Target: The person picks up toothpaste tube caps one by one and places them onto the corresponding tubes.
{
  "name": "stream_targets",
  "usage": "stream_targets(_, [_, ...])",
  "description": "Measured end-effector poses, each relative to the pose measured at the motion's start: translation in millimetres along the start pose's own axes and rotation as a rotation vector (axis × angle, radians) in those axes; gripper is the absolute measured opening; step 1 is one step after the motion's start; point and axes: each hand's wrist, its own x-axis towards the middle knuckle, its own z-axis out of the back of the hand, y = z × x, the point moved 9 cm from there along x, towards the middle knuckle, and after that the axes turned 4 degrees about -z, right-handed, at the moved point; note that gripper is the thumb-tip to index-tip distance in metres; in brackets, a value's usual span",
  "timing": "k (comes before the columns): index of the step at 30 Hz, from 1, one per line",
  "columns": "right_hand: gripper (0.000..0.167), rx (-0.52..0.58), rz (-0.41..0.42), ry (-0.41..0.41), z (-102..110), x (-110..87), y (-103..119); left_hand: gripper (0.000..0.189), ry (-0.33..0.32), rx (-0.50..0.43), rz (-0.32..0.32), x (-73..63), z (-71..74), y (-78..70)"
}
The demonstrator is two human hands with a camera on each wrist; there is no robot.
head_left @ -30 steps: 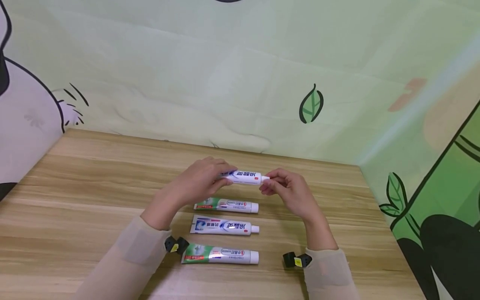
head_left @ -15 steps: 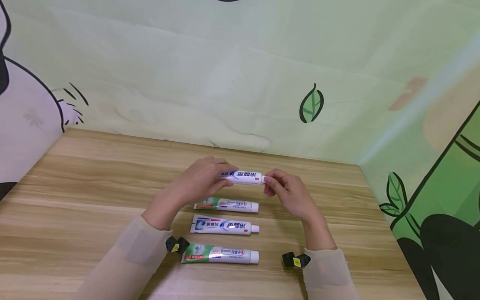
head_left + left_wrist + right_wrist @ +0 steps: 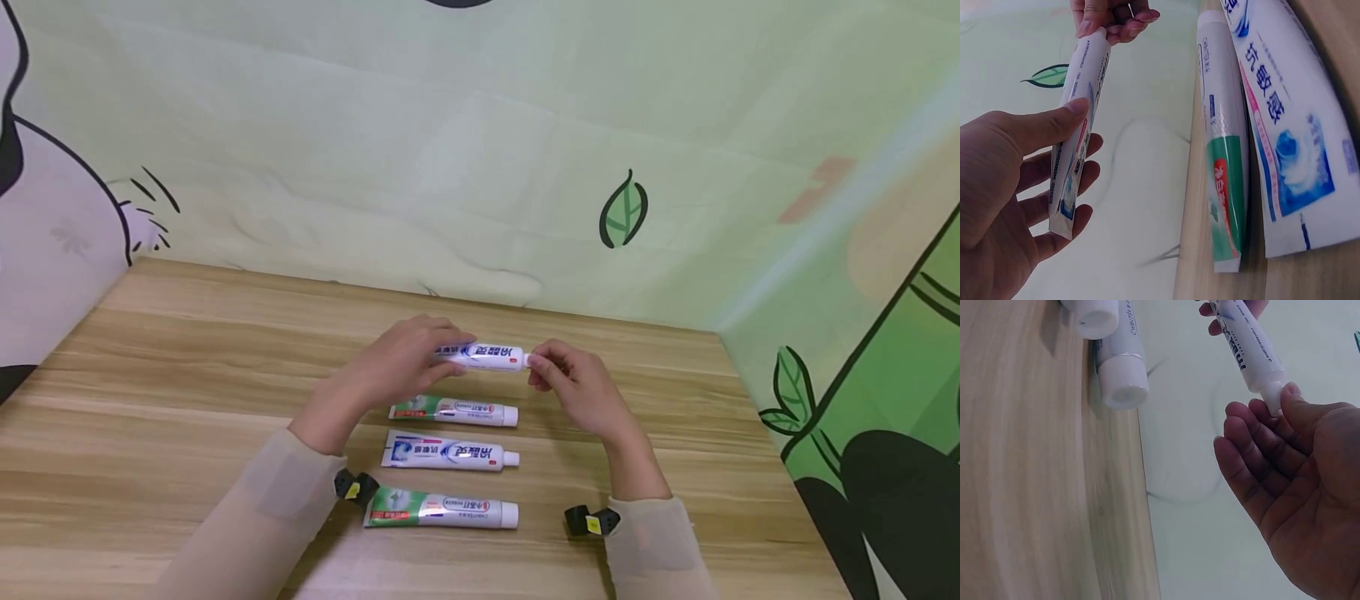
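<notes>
My left hand (image 3: 397, 358) holds a white and blue toothpaste tube (image 3: 491, 357) by its flat end, raised above the table. In the left wrist view, the thumb lies on one face of that tube and the fingers lie behind it. At the tube's other end, my right hand (image 3: 577, 385) pinches the small white cap (image 3: 1272, 395) between thumb and index finger. The remaining right fingers are loosely bent in the right wrist view. Nearest below is a green and white toothpaste tube (image 3: 468, 413), lying on the table.
Closer to me on the wooden table (image 3: 225, 358) lie another white and blue tube (image 3: 450, 454) and a larger green and white tube (image 3: 450, 510). All their caps point right. A printed cloth backdrop (image 3: 375, 167) rises behind the table, and more of it stands at the right.
My right fingers have shifted slightly on the cap and drawn in, with a bit more of the hand to the right. The left hand and the tubes stay almost where they were.
</notes>
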Motion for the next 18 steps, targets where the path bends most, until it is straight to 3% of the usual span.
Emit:
stream_targets(8, [0.031, 0.018, -0.035, 0.002, -3.9, 2.4, -9.1, 0.050, 0.017, -0.002, -0.017, 0.1, -4.4, 6.3])
stream_targets(18, [0.029, 0.022, -0.073, 0.003, -8.8, 4.9, -18.6, 0.053, 0.059, -0.048, 0.042, -0.3, -12.9, 21.2])
